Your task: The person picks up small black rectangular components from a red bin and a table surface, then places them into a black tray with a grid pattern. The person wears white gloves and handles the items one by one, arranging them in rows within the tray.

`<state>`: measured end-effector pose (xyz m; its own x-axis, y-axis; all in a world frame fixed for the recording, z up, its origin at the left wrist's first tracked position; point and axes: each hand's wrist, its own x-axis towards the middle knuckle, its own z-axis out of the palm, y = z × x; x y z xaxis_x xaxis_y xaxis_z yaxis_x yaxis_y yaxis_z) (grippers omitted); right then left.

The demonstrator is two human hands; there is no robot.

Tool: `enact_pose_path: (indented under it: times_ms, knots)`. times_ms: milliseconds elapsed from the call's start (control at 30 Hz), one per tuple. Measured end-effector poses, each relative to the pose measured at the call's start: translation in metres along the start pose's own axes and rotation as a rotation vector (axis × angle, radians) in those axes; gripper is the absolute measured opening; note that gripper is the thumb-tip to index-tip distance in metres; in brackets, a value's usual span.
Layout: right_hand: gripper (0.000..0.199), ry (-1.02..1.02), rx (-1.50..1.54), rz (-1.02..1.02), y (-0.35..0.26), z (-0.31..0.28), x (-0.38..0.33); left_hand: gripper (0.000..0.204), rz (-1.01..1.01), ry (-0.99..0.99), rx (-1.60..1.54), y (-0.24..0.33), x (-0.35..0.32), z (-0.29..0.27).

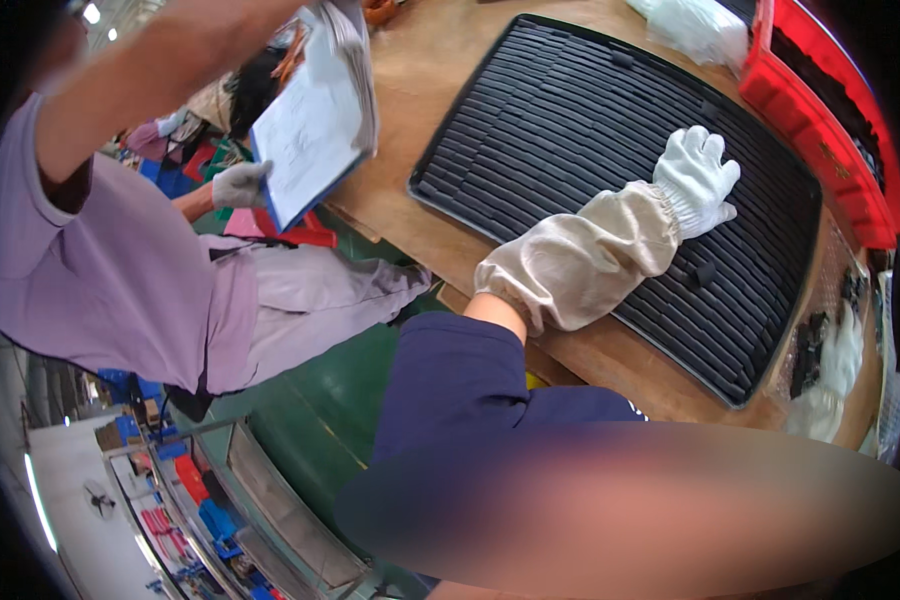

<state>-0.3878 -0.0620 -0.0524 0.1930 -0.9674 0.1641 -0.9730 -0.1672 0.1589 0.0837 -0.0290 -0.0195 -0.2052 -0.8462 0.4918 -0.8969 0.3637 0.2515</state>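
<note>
gloved hand flat on the grille, small parts waiting at the edge

the left hand (698,178), in a white glove and cream sleeve cover, lies flat and released on the black ribbed grille panel (570,150), which rests across the wooden surface (420,70). a small black clip (702,272) already sits on the ribs near the wrist. the right hand (838,360) rests by loose black parts (808,352); whether its grip is closed cannot be told. most ribs look bare, so much seems left.
</note>
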Motion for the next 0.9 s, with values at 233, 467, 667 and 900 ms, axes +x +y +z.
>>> enact_pose_path:
  times_ms: [233,467,667,900]
  knots:
    - [0.033,-0.124,0.103,0.082,0.025,0.037,-0.038,0.031,-0.178,-0.417,0.098,-0.018,0.014,0.004]
    - [0.031,-0.136,0.216,-0.02,0.008,0.017,-0.03,0.014,-0.097,-0.258,0.169,-0.03,0.006,0.013]
    - [0.034,-0.143,0.195,0.044,-0.004,0.003,-0.049,0.012,-0.126,0.144,-0.202,-0.025,0.012,0.017]
    - [0.03,-0.017,0.252,0.036,-0.009,0.0,-0.055,0.016,-0.045,0.125,-0.397,-0.019,0.008,0.025]
